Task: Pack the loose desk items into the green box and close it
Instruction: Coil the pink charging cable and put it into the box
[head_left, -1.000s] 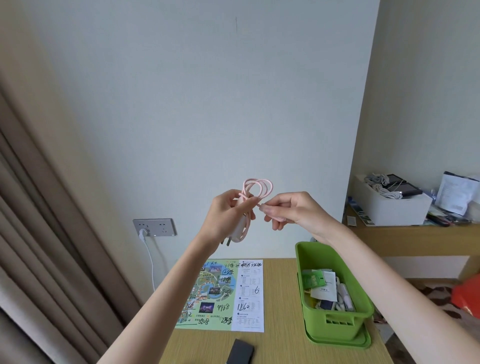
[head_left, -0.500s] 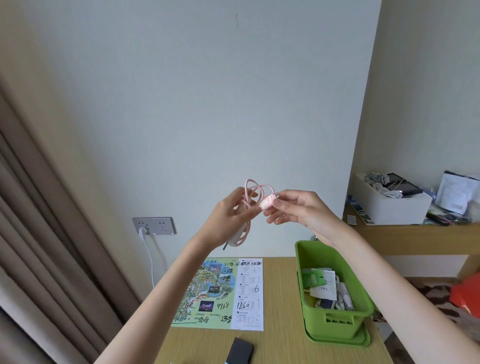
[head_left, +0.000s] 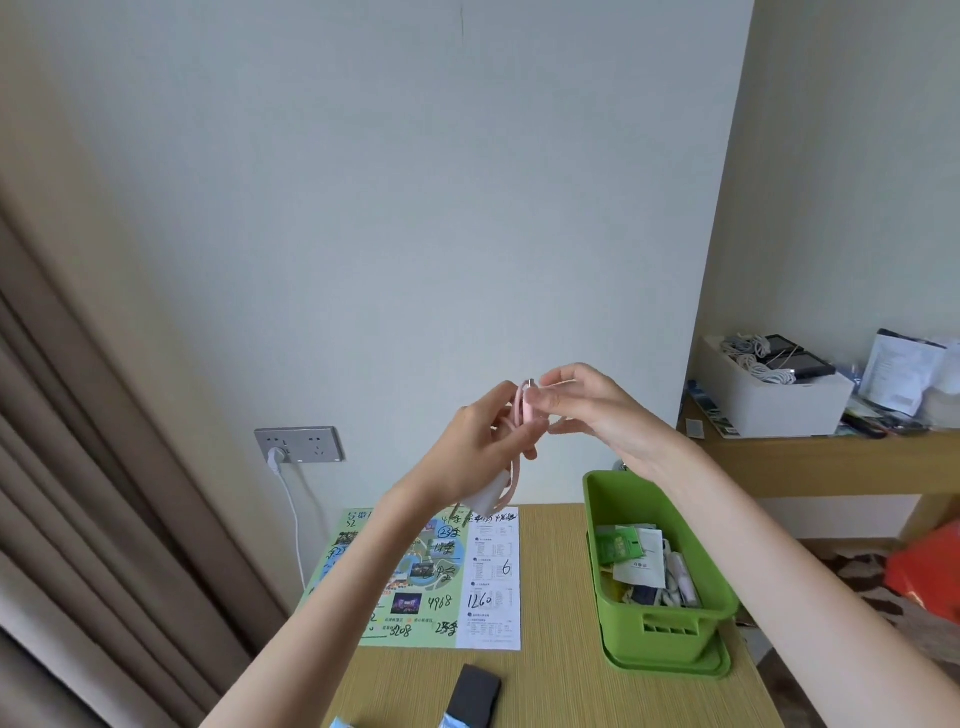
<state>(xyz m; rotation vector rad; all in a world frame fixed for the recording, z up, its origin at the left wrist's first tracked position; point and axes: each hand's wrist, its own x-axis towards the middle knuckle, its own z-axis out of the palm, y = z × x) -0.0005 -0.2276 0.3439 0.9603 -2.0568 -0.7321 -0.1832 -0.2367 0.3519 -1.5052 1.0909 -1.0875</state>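
Note:
Both hands are raised above the desk with a pink cable (head_left: 521, 415) between them. My left hand (head_left: 480, 447) grips the coiled cable, and its white plug (head_left: 485, 500) hangs below the palm. My right hand (head_left: 582, 400) pinches the cable's pink connector end at the top of the coil. The green box (head_left: 654, 631) stands open on the desk at the right, on its green lid (head_left: 670, 669), and holds packets, papers and small items.
A printed map sheet (head_left: 441, 577) with handwriting lies on the wooden desk (head_left: 550, 675). A black flat item (head_left: 474, 693) lies at the front edge. A wall socket (head_left: 300, 445) with a white cord is at the left, curtains beyond. A side shelf holds a white box (head_left: 774, 400).
The open cable loops have been gathered into a tighter bundle in my left hand. My right hand has moved the connector end up and over the top of the coil.

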